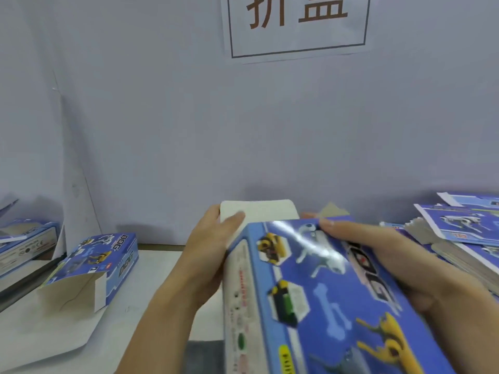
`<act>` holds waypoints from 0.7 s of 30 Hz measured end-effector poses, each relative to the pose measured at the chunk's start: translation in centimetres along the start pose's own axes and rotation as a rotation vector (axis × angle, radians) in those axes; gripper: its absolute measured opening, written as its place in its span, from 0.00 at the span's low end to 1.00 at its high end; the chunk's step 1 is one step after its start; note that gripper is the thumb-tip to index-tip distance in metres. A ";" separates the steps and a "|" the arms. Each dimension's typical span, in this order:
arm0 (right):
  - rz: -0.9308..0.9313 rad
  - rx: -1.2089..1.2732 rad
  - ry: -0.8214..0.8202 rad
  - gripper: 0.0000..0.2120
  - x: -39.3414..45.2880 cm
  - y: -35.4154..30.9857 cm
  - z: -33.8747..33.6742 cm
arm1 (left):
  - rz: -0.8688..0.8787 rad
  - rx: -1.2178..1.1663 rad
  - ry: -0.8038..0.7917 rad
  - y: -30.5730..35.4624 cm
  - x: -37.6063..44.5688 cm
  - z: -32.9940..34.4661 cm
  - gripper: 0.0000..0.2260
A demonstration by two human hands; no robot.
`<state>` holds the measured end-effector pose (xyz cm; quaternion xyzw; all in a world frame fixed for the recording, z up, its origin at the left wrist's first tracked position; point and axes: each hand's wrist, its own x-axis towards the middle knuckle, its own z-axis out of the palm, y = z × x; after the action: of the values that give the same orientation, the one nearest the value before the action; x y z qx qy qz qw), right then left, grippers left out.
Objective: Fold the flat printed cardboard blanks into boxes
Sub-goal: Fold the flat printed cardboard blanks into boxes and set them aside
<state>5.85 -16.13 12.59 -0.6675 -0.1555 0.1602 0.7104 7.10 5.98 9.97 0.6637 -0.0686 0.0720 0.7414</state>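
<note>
A blue printed box (310, 298) with robot-dog pictures is held up in front of me, formed into a sleeve. Its white end flap (259, 211) sticks up at the far end. My left hand (208, 252) holds the box's white side panel, with the thumb pressed on the white flap. My right hand (399, 260) grips the box from the right, fingers curled over the printed top face. A stack of flat printed blanks (459, 233) lies at the right.
A folded box (94, 265) with its end flap open lies at the left on the white table (151, 279). Another box (24, 244) sits at the far left edge. A blue-grey wall (189, 130) with a paper sign (297, 25) stands close behind.
</note>
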 end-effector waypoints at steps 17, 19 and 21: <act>-0.168 -0.230 0.297 0.04 1.5 1.1 -1.4 | -0.044 0.003 -0.049 -0.6 -0.2 2.0 0.07; -0.162 -0.240 0.251 0.14 1.4 1.1 -1.2 | -0.038 0.002 -0.059 -0.6 -0.3 1.9 0.09; -0.163 -0.220 0.240 0.19 1.5 1.3 -1.2 | -0.031 0.008 -0.094 -0.6 -0.4 1.9 0.11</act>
<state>7.72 -16.53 11.23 -0.7406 -0.1398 0.0034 0.6572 6.85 4.04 9.56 0.6702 -0.0925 0.0295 0.7358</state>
